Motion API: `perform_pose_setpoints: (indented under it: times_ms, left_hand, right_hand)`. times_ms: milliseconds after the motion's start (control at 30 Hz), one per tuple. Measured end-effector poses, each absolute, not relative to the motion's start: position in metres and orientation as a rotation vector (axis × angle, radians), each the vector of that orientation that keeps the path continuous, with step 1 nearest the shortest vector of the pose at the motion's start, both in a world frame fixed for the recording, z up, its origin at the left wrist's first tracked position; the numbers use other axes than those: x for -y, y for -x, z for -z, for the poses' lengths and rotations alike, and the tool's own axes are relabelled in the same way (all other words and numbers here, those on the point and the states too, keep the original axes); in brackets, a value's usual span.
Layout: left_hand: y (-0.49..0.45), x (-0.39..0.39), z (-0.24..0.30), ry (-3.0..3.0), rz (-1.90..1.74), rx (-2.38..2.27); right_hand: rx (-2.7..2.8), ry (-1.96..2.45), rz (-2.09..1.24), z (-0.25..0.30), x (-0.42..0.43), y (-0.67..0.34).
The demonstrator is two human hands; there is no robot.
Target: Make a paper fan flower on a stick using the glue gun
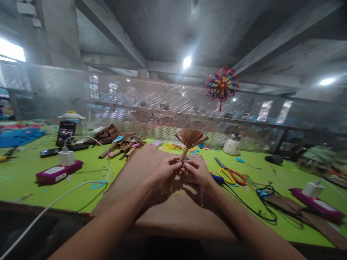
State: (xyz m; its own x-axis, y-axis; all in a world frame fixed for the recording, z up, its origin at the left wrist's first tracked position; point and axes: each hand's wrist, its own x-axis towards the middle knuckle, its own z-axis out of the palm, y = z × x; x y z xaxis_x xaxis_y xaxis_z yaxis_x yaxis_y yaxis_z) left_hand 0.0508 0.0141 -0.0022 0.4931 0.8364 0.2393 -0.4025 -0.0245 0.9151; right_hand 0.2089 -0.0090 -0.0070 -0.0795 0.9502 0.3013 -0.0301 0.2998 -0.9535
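A brown pleated paper fan (190,137) stands upright over the middle of the work surface, its folds spread at the top and gathered into a narrow stem. My left hand (168,169) pinches that stem from the left. On the other side, my right hand (195,172) has its thumb and fingertips pressed together at the stem's lower part; exactly what they pinch is partly hidden. Thin yellow strands (175,196) hang below the hands. Beneath lies a large brown sheet (143,173). Close to my right hand is a blue handle (217,178), partly covered.
Scissors (230,175) with yellow and red handles lie to the right. Rolled brown paper pieces (127,146) are heaped at the back left. Purple power strips (58,173) sit on both sides, with a white cable (81,182) at left and a black cable (257,213) at right.
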Motion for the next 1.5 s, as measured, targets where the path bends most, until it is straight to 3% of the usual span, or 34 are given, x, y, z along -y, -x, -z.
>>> perform_pose_setpoints:
  times_ms: [300,500,633,833,1133,1267,1500]
  left_hand:
    - [-0.046,-0.001,-0.013,-1.101,-1.118,-0.535]
    - [-0.045,0.008,-0.018,-1.128,-1.177,-0.471]
    - [-0.042,0.008,-0.019,-1.185,-1.167,-0.525]
    - [-0.040,-0.004,-0.009,-1.238,-0.976,-0.507]
    - [-0.047,0.007,-0.008,-1.338,-0.885,-0.547]
    - [-0.047,0.004,-0.005,-1.337,-0.924,-0.573]
    - [-0.047,0.001,-0.005,-1.311,-1.016,-0.595]
  right_hand:
    - [1.474,0.617,-1.406,0.012,0.019,-0.197]
    - [1.700,0.693,-1.662,0.013,0.033,-0.194]
    - [1.829,0.855,-1.315,0.004,0.027,-0.205]
    - [1.232,0.933,-0.841,-0.030,0.000,-0.241]
    - [1.150,0.857,-0.895,-0.066,-0.024,-0.240]
    - [1.059,0.805,-0.826,-0.057,-0.029,-0.230]
    - [0.952,0.708,-1.032,-0.027,-0.026,-0.223]
